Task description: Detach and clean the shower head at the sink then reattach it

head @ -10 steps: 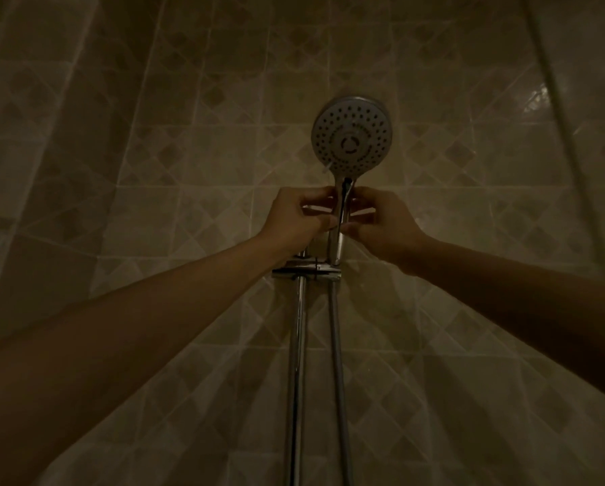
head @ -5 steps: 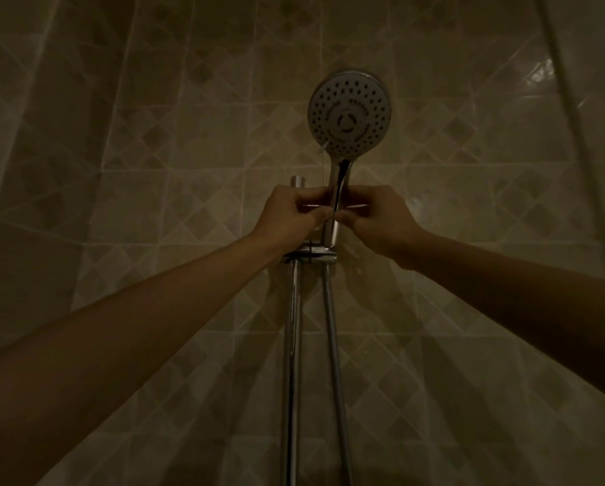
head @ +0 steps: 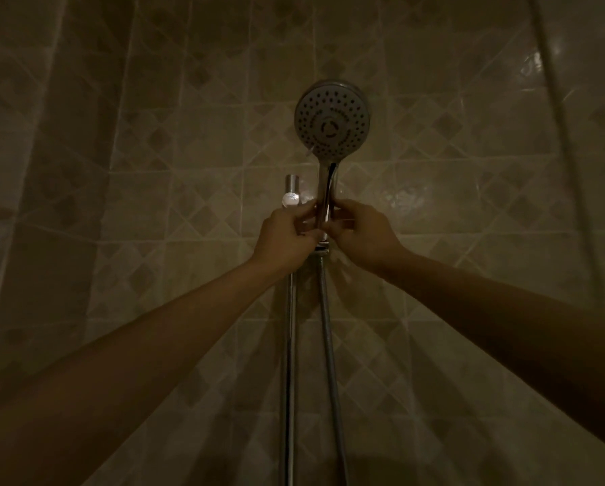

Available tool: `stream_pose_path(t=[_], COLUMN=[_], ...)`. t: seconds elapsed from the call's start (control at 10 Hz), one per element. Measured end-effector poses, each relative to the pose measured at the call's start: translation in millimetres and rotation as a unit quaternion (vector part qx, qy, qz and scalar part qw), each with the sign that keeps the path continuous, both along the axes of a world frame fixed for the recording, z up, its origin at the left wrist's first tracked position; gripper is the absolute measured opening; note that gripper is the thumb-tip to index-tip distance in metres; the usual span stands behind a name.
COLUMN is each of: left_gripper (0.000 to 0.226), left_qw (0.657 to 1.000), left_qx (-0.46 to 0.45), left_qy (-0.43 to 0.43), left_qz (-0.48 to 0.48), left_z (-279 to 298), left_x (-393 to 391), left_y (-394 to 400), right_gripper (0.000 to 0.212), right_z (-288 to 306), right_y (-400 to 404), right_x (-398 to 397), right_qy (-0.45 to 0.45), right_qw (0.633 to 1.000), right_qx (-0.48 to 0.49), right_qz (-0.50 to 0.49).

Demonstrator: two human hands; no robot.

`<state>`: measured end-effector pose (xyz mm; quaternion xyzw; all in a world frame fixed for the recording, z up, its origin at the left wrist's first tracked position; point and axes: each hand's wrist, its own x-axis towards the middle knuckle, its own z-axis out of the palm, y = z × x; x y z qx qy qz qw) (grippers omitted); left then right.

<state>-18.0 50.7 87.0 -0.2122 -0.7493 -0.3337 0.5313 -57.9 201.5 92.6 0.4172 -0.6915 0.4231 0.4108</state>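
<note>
The chrome shower head (head: 332, 120) faces me, its round spray plate full of nozzles, with its handle running down between my hands. My left hand (head: 287, 236) grips the handle from the left, fingers curled round it. From the right, my right hand (head: 362, 233) pinches the same handle just above the hose nut. The holder beneath is mostly hidden by my fingers. A metal hose (head: 331, 345) hangs down from the handle's base.
A chrome slide rail (head: 290, 345) runs vertically left of the hose, its capped top end (head: 291, 192) showing above my left hand. Dim beige patterned tiles (head: 154, 152) cover the wall behind. A thin line (head: 567, 135) crosses the upper right.
The shower head and both hands have shifted with the view. The rail's top end now shows above my left hand. Both hands keep their hold on the handle.
</note>
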Motion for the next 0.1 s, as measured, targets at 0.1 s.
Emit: stream_pose_path(t=[0.1], left_gripper=[0.055], left_qw=[0.996], left_qx=[-0.024], left_qy=[0.038], left_qz=[0.073], left_z=[-20.1], left_x=[10.3], left_y=[0.7], right_gripper=[0.044], right_z=[-20.5], right_y=[4.1], right_x=[2.2], right_qy=[0.027], right_qw=[1.0], right_qx=[-0.006], right_qz=[-0.002])
